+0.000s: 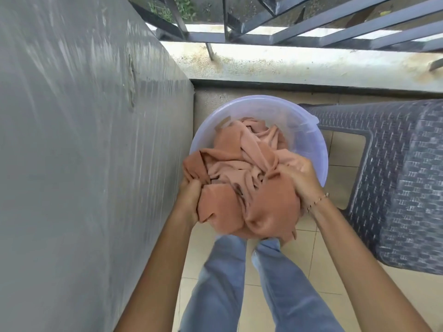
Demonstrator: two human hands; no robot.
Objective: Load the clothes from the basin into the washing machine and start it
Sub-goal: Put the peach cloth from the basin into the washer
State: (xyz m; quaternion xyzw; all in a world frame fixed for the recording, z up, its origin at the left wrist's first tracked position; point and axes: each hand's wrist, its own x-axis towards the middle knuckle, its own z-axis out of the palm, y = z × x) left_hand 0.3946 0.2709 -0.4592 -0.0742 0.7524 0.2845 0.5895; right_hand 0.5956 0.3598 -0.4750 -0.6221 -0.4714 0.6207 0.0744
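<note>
Clothes [239, 164] in basin [242, 101], gripped: left fingers [191, 188], right fingers [296, 174].

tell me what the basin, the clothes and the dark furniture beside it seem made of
Basin: translucent pale lilac plastic, smooth, slightly glossy; fabric shows through its wall.
Clothes: soft matte salmon fabric, falling in limp folds; fibre unclear.
Dark furniture: probably moulded plastic imitating rattan, given its very regular weave pattern.

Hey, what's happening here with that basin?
A person looks down at a translucent basin heaped with peach-coloured clothes. The left hand and the right hand both grip the bundle at the basin's near edge. The clothes are still in the basin. A dark woven-pattern piece of furniture stands to its right.
</note>
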